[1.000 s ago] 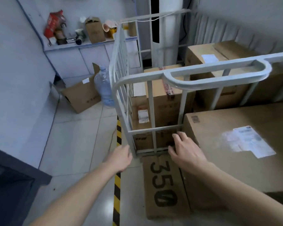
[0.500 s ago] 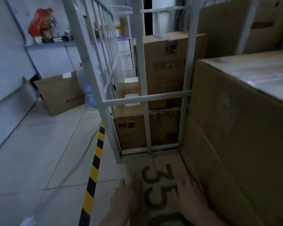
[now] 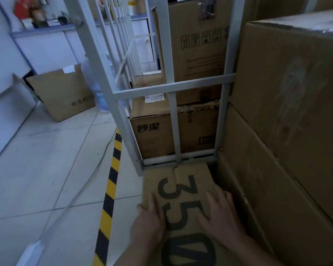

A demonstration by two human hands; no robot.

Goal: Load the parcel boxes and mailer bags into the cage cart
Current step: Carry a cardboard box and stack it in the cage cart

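Cardboard marked with a big black "350" makes up the low parcel box [image 3: 183,179] lying on the tiled floor [image 3: 46,160]. Its far end touches the foot of the white metal cage cart [image 3: 173,87], and its right side runs along a stack of large brown cartons [image 3: 288,96] that fills the right of the view. Both hands lie on top of the near part of this box. The left hand [image 3: 148,221] rests by the left edge with its fingers fairly straight and the thumb at that edge; the right hand [image 3: 222,217] lies flat with fingers spread, just beside the tall cartons. Neither hand is curled round anything. Inside the cart, behind the bars, a printed carton [image 3: 152,139] sits at the bottom with more boxes on it, and a taller box with handling symbols [image 3: 198,45] stands above. A yellow-and-black striped tape line [image 3: 112,181] runs along the floor left of the cart. Far left, an open carton [image 3: 63,91] stands on the floor against the wall, and a blurred pale shape beside it may be a water bottle [image 3: 101,96].
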